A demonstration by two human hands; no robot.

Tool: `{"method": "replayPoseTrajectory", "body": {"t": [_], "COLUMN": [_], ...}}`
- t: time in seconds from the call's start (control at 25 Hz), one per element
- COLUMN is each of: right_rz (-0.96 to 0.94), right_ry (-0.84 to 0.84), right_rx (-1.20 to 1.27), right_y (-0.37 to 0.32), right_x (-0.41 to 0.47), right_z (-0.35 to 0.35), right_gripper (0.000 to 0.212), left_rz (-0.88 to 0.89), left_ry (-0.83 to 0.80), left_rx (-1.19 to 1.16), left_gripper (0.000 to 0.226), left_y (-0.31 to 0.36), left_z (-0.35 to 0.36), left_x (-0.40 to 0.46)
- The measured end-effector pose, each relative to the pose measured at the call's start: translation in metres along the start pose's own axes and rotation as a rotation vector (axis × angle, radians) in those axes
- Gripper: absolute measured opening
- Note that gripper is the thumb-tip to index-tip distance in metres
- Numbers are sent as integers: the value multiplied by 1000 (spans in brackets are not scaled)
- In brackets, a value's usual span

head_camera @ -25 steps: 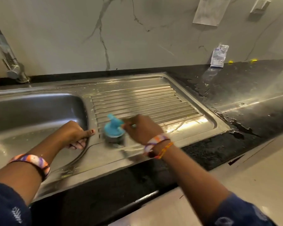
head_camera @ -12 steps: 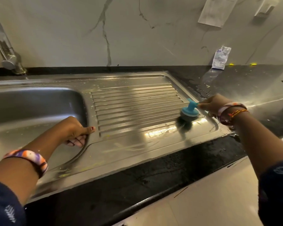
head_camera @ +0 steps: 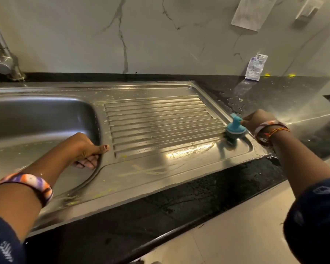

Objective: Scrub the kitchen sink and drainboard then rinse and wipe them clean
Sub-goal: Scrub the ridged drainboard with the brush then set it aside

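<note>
The steel sink basin (head_camera: 36,119) is at the left, and its ribbed drainboard (head_camera: 160,122) stretches to the right, wet and streaked with suds and yellow specks. My right hand (head_camera: 255,119) grips the blue handle of a round scrub brush (head_camera: 235,129), whose head presses on the drainboard's far right corner. My left hand (head_camera: 86,149) holds the rim between basin and drainboard, thumb lying on top and fingers curled down into the basin.
A chrome tap (head_camera: 4,54) rises at the back left. The black stone counter (head_camera: 179,202) surrounds the sink, with water puddles at the right. A small sachet (head_camera: 255,67) leans on the marble wall, and a paper (head_camera: 253,12) hangs above it.
My right hand has swept the brush from the drainboard's near left part across to its far right corner. My left hand stays on the basin rim.
</note>
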State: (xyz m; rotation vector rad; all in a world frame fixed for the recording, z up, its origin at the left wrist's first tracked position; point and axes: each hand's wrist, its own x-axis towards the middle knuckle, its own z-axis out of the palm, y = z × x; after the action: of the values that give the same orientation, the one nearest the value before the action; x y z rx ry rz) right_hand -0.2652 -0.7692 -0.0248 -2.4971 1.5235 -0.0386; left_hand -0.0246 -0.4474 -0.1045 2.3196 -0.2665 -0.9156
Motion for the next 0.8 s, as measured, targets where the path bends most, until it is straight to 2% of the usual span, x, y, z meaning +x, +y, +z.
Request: {"method": "replayPoseTrajectory", "body": {"t": [0.12,0.28,0.36,0.64,0.72,0.8], "right_rz": [-63,44,43,-597,-663,-597], "right_ry": [-113,32,22,-43,-54,-78], "right_rx": [70,8,-4,232,193,218], "right_y": [-7,2,-4,-123,-142,-130], "right_x": [-5,4,-5,-138,-151,-132], "right_z": [2,1,3,79,87,79], "right_gripper": [34,35,36,34,37,35], "left_rz": [15,44,92,77,88,112], "left_ry": [18,57,100,78,84,93], "left_rx": [-4,26,48,115,139,167], "left_gripper": [41,42,44,47,48,47], "left_y": [-1,-4,-8,-5,-4,-3], "left_z": [0,4,6,5,6,6], "left_x": [3,5,7,6,3,1]}}
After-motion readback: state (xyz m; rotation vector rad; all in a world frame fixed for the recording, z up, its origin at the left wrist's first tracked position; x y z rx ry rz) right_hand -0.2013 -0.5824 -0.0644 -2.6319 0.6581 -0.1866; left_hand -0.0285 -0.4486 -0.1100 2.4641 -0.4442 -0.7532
